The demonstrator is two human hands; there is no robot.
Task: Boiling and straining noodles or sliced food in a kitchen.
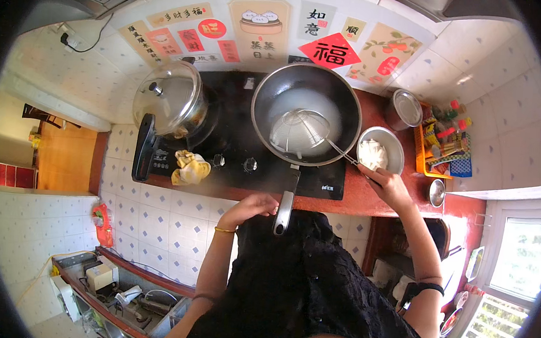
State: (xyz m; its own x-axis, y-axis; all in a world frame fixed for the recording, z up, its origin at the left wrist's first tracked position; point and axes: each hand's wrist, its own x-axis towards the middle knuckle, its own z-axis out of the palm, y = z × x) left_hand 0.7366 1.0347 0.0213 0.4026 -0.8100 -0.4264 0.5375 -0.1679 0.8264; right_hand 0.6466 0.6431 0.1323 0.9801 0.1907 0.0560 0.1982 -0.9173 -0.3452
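Observation:
My right hand [383, 184] grips the handle of a wire-mesh strainer [299, 129], whose basket is down inside a dark wok [260, 117] holding cloudy liquid. The wok stands on the black gas stove, its handle [284, 211] pointing at me. My left hand [255, 205] is beside that handle with fingers bent; whether they touch it, I cannot tell. Just right of the wok, partly under my right hand, stands a metal bowl [396, 151] with white pieces [373, 153] of food in it.
A glass-lidded pot [170, 98] stands on the stove's left, with a yellow cloth [190, 168] near the front edge. On the right are a lidded metal container [406, 110], an orange basket [421, 152] of seasonings and a small metal bowl [436, 193].

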